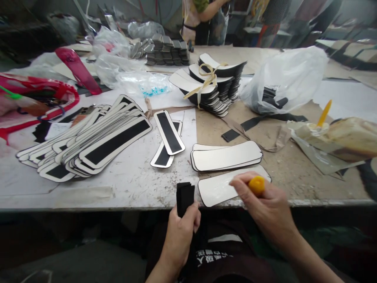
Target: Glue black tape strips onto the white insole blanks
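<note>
My left hand (184,230) is closed around a small stack of black strips (185,196), held upright at the table's front edge. My right hand (265,206) grips a yellow-handled tool (257,185); its working end is hidden under the fingers. Beneath that hand lies a white curved panel (218,188) with rounded ends and a slightly shiny surface. Just behind it, a few similar white panels (226,156) are stacked. Left of these, two panels with black strips on them (169,133) lie crossed. A larger fanned pile of such panels (114,143) spreads farther left.
Bundles of panels tied with a cream band (206,84) stand behind. At right are a clear plastic bag with black pieces (282,84) and a glue-stained bag (350,137) with a yellow stick (324,113). A red bag (66,98) lies left. A person (203,19) stands beyond.
</note>
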`<state>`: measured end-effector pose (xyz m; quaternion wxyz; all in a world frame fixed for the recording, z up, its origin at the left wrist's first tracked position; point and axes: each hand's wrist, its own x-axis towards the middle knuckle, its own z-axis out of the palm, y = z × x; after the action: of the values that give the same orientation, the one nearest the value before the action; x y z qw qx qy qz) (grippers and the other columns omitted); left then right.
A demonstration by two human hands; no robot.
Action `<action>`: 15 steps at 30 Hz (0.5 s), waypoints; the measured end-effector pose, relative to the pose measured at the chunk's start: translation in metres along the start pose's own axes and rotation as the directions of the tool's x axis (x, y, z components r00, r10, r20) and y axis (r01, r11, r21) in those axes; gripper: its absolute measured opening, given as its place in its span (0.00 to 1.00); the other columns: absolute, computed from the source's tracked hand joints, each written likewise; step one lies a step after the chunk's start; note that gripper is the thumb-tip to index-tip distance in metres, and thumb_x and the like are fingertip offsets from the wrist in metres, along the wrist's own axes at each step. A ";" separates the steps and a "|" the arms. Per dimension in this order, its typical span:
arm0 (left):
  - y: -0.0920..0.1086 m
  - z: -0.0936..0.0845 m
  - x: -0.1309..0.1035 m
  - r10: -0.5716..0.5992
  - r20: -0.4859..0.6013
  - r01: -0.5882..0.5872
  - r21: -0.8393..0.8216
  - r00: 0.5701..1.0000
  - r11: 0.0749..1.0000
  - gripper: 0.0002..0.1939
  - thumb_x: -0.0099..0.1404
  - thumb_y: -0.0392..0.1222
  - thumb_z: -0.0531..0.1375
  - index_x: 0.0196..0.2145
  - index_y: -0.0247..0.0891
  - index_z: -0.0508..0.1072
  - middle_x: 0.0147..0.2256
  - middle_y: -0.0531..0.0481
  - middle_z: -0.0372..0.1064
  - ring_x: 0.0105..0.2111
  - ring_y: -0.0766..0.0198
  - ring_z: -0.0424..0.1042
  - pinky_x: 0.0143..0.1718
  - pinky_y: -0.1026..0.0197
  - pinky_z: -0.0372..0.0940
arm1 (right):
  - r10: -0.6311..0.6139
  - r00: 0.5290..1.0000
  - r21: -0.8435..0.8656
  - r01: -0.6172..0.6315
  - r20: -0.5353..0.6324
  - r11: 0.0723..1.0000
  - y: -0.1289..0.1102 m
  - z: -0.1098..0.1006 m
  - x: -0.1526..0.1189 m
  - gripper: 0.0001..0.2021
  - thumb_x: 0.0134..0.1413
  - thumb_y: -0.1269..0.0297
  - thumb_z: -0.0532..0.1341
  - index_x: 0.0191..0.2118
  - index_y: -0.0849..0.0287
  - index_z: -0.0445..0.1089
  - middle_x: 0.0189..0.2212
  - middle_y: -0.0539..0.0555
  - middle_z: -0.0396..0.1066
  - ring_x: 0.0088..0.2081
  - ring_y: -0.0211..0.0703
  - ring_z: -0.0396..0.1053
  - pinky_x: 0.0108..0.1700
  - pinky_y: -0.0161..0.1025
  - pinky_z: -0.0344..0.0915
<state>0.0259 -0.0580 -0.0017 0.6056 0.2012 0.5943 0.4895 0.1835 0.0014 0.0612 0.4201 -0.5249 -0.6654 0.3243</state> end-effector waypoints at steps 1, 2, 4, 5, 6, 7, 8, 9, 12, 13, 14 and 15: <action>0.003 -0.001 -0.005 -0.008 0.059 0.008 -0.003 0.998 1.000 0.12 0.60 0.47 0.58 0.25 0.36 0.65 0.16 0.58 0.54 0.17 0.72 0.52 0.19 0.66 0.48 | 0.053 0.992 0.031 -0.057 0.111 0.998 -0.003 0.008 -0.003 0.09 0.53 0.58 0.60 0.28 0.58 0.68 0.21 0.48 0.64 0.21 0.35 0.60 0.23 0.34 0.59; 0.005 -0.001 -0.010 -0.014 0.116 0.015 -0.001 0.993 1.000 0.13 0.60 0.47 0.57 0.24 0.36 0.65 0.16 0.58 0.54 0.18 0.72 0.52 0.20 0.66 0.49 | 0.107 0.971 0.074 -0.126 0.215 0.989 -0.005 0.018 -0.006 0.09 0.51 0.58 0.62 0.28 0.58 0.67 0.19 0.47 0.63 0.20 0.34 0.60 0.22 0.33 0.58; 0.010 0.001 -0.017 -0.003 0.189 0.000 0.019 0.982 1.000 0.16 0.61 0.48 0.57 0.21 0.36 0.64 0.16 0.57 0.55 0.18 0.72 0.53 0.20 0.65 0.49 | 0.205 0.901 0.185 -0.292 0.384 0.938 -0.004 0.035 -0.014 0.11 0.49 0.56 0.63 0.28 0.58 0.65 0.16 0.44 0.61 0.18 0.34 0.61 0.20 0.32 0.58; 0.011 0.002 -0.019 0.015 0.210 -0.023 0.035 0.978 0.999 0.18 0.61 0.49 0.57 0.19 0.36 0.63 0.16 0.56 0.56 0.18 0.72 0.54 0.21 0.65 0.50 | 0.234 0.860 0.238 -0.371 0.454 0.898 -0.003 0.041 -0.017 0.11 0.50 0.55 0.61 0.29 0.57 0.62 0.14 0.43 0.61 0.16 0.35 0.62 0.19 0.33 0.58; 0.012 0.002 -0.020 0.034 0.227 -0.047 0.053 0.973 0.997 0.19 0.61 0.49 0.56 0.18 0.36 0.63 0.16 0.55 0.57 0.18 0.71 0.55 0.21 0.65 0.51 | 0.245 0.827 0.279 -0.425 0.505 0.861 -0.002 0.044 -0.020 0.12 0.52 0.55 0.59 0.29 0.56 0.60 0.13 0.42 0.61 0.15 0.36 0.63 0.18 0.33 0.59; 0.013 0.003 -0.020 0.049 0.241 -0.067 0.068 0.969 0.995 0.19 0.62 0.50 0.56 0.19 0.35 0.65 0.16 0.54 0.59 0.18 0.71 0.56 0.22 0.65 0.51 | 0.240 0.815 0.298 -0.442 0.527 0.846 -0.001 0.045 -0.021 0.12 0.55 0.55 0.57 0.28 0.56 0.59 0.12 0.42 0.61 0.15 0.37 0.64 0.19 0.33 0.60; 0.013 0.003 -0.020 0.058 0.255 -0.080 0.077 0.965 0.994 0.18 0.62 0.50 0.56 0.20 0.34 0.67 0.17 0.53 0.61 0.18 0.70 0.57 0.22 0.65 0.52 | 0.225 0.832 0.298 -0.414 0.508 0.860 0.000 0.043 -0.022 0.12 0.57 0.55 0.55 0.27 0.56 0.59 0.12 0.43 0.62 0.16 0.37 0.64 0.20 0.34 0.61; 0.012 0.003 -0.020 0.061 0.265 -0.085 0.079 0.962 0.993 0.17 0.62 0.50 0.55 0.23 0.34 0.69 0.18 0.52 0.63 0.19 0.70 0.58 0.22 0.64 0.52 | 0.204 0.869 0.273 -0.352 0.451 0.895 0.001 0.040 -0.022 0.13 0.57 0.55 0.55 0.26 0.56 0.59 0.14 0.44 0.62 0.17 0.36 0.64 0.22 0.34 0.61; 0.009 0.002 -0.019 0.050 0.276 -0.070 0.063 0.960 0.996 0.17 0.62 0.51 0.55 0.34 0.32 0.71 0.22 0.49 0.68 0.19 0.69 0.60 0.21 0.64 0.53 | 0.168 0.970 0.164 -0.197 0.173 0.967 0.003 0.030 -0.020 0.16 0.53 0.55 0.59 0.21 0.57 0.60 0.17 0.46 0.60 0.21 0.34 0.59 0.24 0.33 0.58; 0.007 0.003 -0.019 0.053 0.273 -0.070 0.055 0.961 0.996 0.18 0.62 0.51 0.55 0.35 0.31 0.71 0.23 0.48 0.69 0.19 0.68 0.61 0.21 0.64 0.53 | 0.200 0.973 0.173 -0.217 0.113 0.961 0.004 0.028 -0.021 0.17 0.52 0.53 0.60 0.21 0.57 0.59 0.17 0.46 0.58 0.21 0.34 0.57 0.22 0.33 0.56; 0.006 0.004 -0.019 0.059 0.267 -0.075 0.052 0.962 0.996 0.18 0.62 0.52 0.55 0.36 0.31 0.71 0.23 0.48 0.69 0.19 0.68 0.61 0.21 0.64 0.54 | 0.255 0.963 0.215 -0.268 0.086 0.939 0.006 0.028 -0.023 0.17 0.52 0.52 0.60 0.21 0.57 0.58 0.16 0.45 0.56 0.20 0.33 0.54 0.21 0.32 0.55; 0.005 0.006 -0.019 0.067 0.258 -0.083 0.052 0.964 0.995 0.18 0.62 0.52 0.55 0.35 0.31 0.70 0.23 0.48 0.69 0.18 0.68 0.61 0.21 0.64 0.54 | 0.316 0.944 0.275 -0.330 0.095 0.903 0.009 0.029 -0.025 0.18 0.52 0.50 0.60 0.22 0.57 0.57 0.16 0.44 0.54 0.19 0.32 0.53 0.20 0.32 0.53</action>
<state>0.0336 -0.0695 0.0133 0.6518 0.3040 0.5180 0.4631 0.1632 -0.0204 0.0353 0.4161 -0.5534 -0.5249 0.4951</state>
